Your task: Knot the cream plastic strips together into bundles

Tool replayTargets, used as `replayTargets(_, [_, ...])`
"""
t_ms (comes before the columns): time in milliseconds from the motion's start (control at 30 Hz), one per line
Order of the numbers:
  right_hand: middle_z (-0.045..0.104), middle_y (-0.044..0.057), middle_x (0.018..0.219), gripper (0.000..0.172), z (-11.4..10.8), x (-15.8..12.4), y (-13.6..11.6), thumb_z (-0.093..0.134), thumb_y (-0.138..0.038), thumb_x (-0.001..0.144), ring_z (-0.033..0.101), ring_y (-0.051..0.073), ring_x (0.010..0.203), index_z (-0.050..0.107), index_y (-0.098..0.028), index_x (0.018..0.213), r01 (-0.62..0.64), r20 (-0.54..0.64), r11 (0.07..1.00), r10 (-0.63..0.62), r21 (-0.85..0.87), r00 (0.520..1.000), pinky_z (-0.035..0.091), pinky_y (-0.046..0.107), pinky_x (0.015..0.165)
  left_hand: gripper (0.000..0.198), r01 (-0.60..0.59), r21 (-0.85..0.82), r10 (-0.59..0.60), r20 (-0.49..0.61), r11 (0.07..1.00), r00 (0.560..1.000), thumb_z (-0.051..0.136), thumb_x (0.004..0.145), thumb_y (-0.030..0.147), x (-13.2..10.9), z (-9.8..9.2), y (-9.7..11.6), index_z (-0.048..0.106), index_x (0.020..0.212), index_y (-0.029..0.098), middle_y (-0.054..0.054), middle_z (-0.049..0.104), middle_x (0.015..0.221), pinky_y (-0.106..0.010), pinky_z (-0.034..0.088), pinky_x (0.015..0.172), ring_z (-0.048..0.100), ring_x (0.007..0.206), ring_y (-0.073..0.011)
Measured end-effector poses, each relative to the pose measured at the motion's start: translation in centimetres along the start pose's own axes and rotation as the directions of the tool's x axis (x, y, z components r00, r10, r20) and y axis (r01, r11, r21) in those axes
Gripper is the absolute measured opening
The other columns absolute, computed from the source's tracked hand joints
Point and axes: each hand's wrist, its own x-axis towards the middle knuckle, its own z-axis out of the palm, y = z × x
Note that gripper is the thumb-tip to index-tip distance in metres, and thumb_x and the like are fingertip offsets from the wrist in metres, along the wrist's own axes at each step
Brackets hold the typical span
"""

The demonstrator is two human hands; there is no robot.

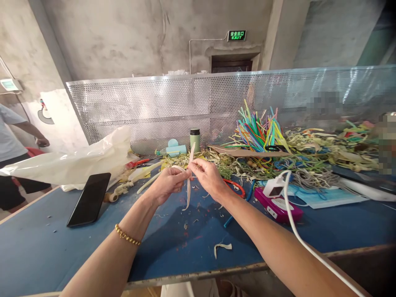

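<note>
Above the middle of the blue table, my left hand (pixel 169 181) and my right hand (pixel 206 176) meet, both with fingers pinched. A pale, flat fibre strip (pixel 188 194) runs between them; one end points up past my fingertips and the other hangs toward the tabletop. Another pale strand curves over the left hand. Which strand each pinch grips at the meeting point is partly hidden by the fingers. Closer to me, a short bent scrap of the same pale material (pixel 222 246) lies on the table.
On the blue table (pixel 173 255) are a black phone (pixel 89 200) and clear plastic sheeting (pixel 102 154) at left. Behind my hands stands a green bottle (pixel 195 141). Rightward are colourful pipe-like stems (pixel 260 130), dried strips (pixel 349 148), a purple box (pixel 278 206) with white cable, and a blue face mask (pixel 331 197).
</note>
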Motion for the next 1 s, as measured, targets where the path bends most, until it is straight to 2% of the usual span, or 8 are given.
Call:
replayTargets(133, [0.037,-0.005,0.051,0.039,-0.24,0.06,0.06,0.05,-0.046,0.09,0.033,0.011,0.049,0.05,-0.02,0.063,-0.025,-0.025,0.997,0.023,-0.078,0.999,0.025,0.025,0.049,0.041,0.001,-0.03,-0.001,0.006,1.0,1.0,0.074,0.077,0.049,-0.05,-0.13,0.25,0.065,0.072,0.01,0.012,0.022,0.044,-0.023,0.008,0.043,0.012,0.041,-0.0025])
replayTargets(200, [0.034,-0.006,0.049,0.04,-0.32,0.09,0.05,0.05,-0.049,0.091,0.031,0.01,0.048,0.049,-0.02,0.063,-0.038,-0.015,0.997,0.037,-0.07,0.999,0.023,0.025,0.048,0.042,0.01,-0.037,-0.009,0.032,0.999,0.999,0.071,0.078,0.052,-0.12,-0.19,0.38,0.066,0.074,0.01,0.012,0.021,0.045,-0.023,0.008,0.043,0.011,0.042,-0.0028])
replayTargets(300, [0.041,-0.004,0.052,0.039,-0.36,0.14,-0.02,0.05,-0.05,0.09,0.034,0.011,0.05,0.056,-0.018,0.068,-0.033,-0.009,0.997,0.033,-0.07,0.999,0.025,0.025,0.049,0.041,0.023,-0.027,-0.021,0.061,0.999,0.998,0.075,0.075,0.051,-0.2,-0.22,0.48,0.065,0.072,0.011,0.011,0.023,0.047,-0.024,0.007,0.043,0.012,0.043,-0.0027])
replayTargets(433, [0.048,-0.002,0.057,0.039,-0.47,0.22,-0.21,0.049,-0.048,0.09,0.04,0.012,0.055,0.064,-0.016,0.075,-0.034,-0.015,0.995,0.033,-0.098,0.999,0.029,0.025,0.053,0.037,0.034,0.0,-0.034,0.054,0.999,0.998,0.085,0.064,0.039,-0.2,-0.18,0.45,0.061,0.064,0.012,0.009,0.029,0.053,-0.023,0.008,0.044,0.017,0.045,-0.002])
replayTargets(767, [0.043,-0.004,0.053,0.034,-0.77,0.32,-0.35,0.051,-0.043,0.09,0.037,0.011,0.05,0.066,-0.015,0.075,-0.07,-0.059,0.985,0.062,-0.157,0.996,0.028,0.026,0.051,0.032,-0.004,0.019,0.003,0.042,1.0,0.999,0.082,0.07,0.038,-0.1,-0.53,0.26,0.064,0.066,0.011,0.01,0.027,0.053,-0.023,0.01,0.045,0.016,0.045,-0.0021])
replayTargets(900, [0.054,0.0,0.054,0.043,-0.87,0.29,-0.39,0.048,-0.051,0.092,0.044,0.012,0.048,0.064,-0.016,0.073,-0.184,0.039,0.976,0.19,-0.115,0.981,0.03,0.026,0.048,0.032,-0.063,0.045,0.061,0.034,0.997,0.998,0.081,0.07,0.038,0.04,-0.54,0.17,0.066,0.065,0.011,0.008,0.034,0.052,-0.023,0.013,0.044,0.023,0.044,-0.0031])
replayTargets(1000, [0.066,0.006,0.067,0.048,-1.02,0.32,-0.38,0.05,-0.056,0.09,0.053,0.014,0.055,0.065,-0.015,0.069,-0.263,0.103,0.964,0.267,-0.047,0.958,0.034,0.026,0.05,0.036,-0.113,0.086,0.113,0.006,0.99,0.994,0.08,0.071,0.04,0.13,-0.48,0.1,0.063,0.057,0.012,0.006,0.037,0.051,-0.023,0.015,0.043,0.027,0.044,-0.004])
